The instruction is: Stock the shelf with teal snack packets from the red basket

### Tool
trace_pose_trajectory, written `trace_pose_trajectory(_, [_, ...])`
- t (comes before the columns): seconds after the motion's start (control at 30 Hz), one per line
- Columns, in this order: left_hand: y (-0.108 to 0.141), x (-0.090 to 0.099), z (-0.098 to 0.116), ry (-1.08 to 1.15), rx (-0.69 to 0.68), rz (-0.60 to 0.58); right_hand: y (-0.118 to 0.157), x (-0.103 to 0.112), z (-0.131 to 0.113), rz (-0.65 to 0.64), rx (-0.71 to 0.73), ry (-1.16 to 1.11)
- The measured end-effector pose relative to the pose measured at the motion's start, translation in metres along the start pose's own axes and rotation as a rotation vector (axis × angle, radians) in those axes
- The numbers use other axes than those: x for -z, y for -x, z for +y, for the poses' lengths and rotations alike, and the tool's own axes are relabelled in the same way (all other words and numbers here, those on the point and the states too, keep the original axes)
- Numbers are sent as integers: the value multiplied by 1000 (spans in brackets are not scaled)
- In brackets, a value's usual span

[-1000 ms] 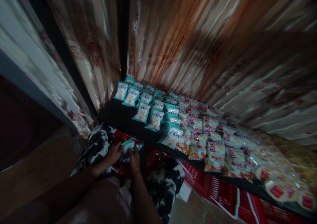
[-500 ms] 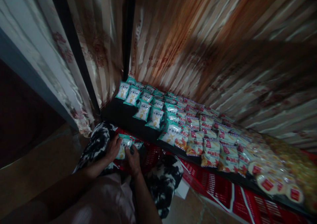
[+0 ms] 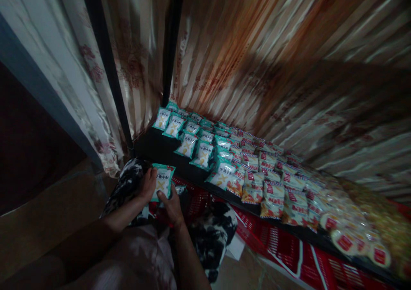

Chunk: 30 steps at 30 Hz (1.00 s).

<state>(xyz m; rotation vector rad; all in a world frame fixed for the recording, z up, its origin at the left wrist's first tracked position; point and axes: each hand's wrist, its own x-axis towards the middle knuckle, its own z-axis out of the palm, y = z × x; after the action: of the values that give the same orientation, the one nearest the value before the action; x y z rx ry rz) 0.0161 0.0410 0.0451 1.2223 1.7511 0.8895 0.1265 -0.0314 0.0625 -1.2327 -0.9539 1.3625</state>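
A teal-and-white snack bag point(image 3: 162, 180) is held upright between my two hands, its printed front towards me. My left hand point(image 3: 148, 184) grips its left edge. On the lower right side, my right hand point(image 3: 171, 202) is closed round it, with the thumb across the front. Below the hands sits a red plastic basket point(image 3: 195, 200) between my knees, with another bag point(image 3: 180, 190) partly visible inside. Matching teal bags point(image 3: 203, 155) stand in rows on the black shelf point(image 3: 150, 146) just beyond.
Further right on the shelf are red-and-white snack bags point(image 3: 272, 198), round packs with red labels point(image 3: 345, 242) and yellow packs point(image 3: 374, 204). Red baskets point(image 3: 285, 251) stand under the shelf edge. Black posts point(image 3: 107, 63) and curtains point(image 3: 257, 46) rise behind and to the left.
Both hands have lifted the snack bag up out of the basket area, slightly towards the shelf. More of its front now shows. The view has shifted a little.
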Motion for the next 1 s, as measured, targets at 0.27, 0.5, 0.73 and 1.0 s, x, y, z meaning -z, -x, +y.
trace_pose_trajectory(0.27, [-6, -2, 10, 141, 36, -37, -1, -1, -6, 41, -46, -25])
trace_pose_trajectory(0.5, [0, 5, 16, 288, -7, -129, -7, -2, -14, 53, -15, -44])
trace_pose_trajectory(0.73, [-3, 7, 21, 199, -28, -132, -13, -10, -28, 62, 35, 35])
trace_pose_trajectory(1.0, [-10, 3, 19, 163, -41, -107, -12, -17, -42, 110, 78, 200])
